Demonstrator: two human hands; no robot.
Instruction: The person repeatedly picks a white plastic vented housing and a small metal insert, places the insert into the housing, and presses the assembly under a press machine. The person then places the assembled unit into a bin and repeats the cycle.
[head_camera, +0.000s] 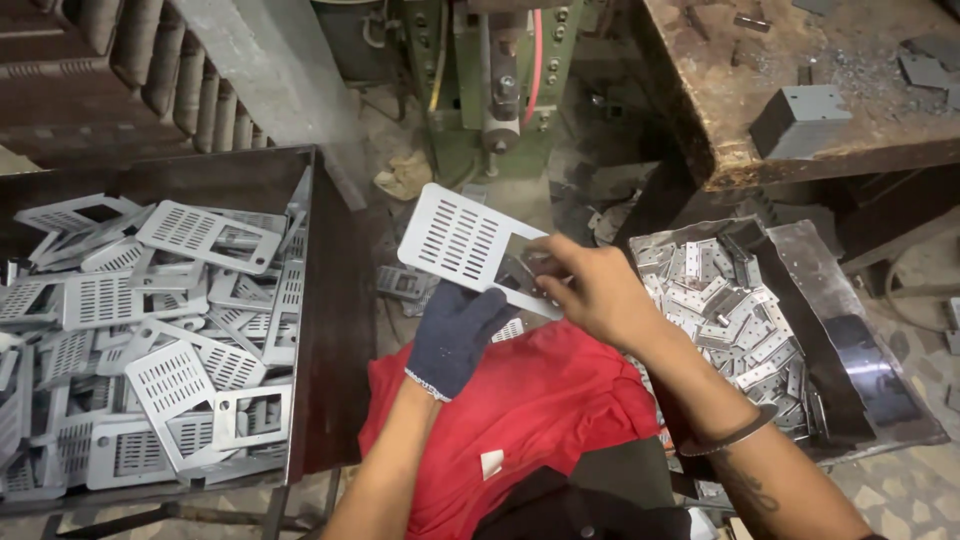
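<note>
The slotted grey metal plate (462, 242) is held up in mid-air over the person's lap, tilted, with its cut-out end toward four o'clock. The gloved left hand (455, 335) closes its grip on the plate's lower edge from six o'clock, while the bare right hand (590, 290) pinches a small metal bracket (520, 272) against the cut-out, fingers closed on it. The bare fingers sit on stamped edges, so a slip could likely cut them. The small piece looks lightly held and might drop onto the red cloth (530, 400) below. At nine o'clock a dark bin (325, 330) holds piled plates; at three o'clock a metal tray (850, 340) of small brackets overhangs its support and could tip if bumped.
</note>
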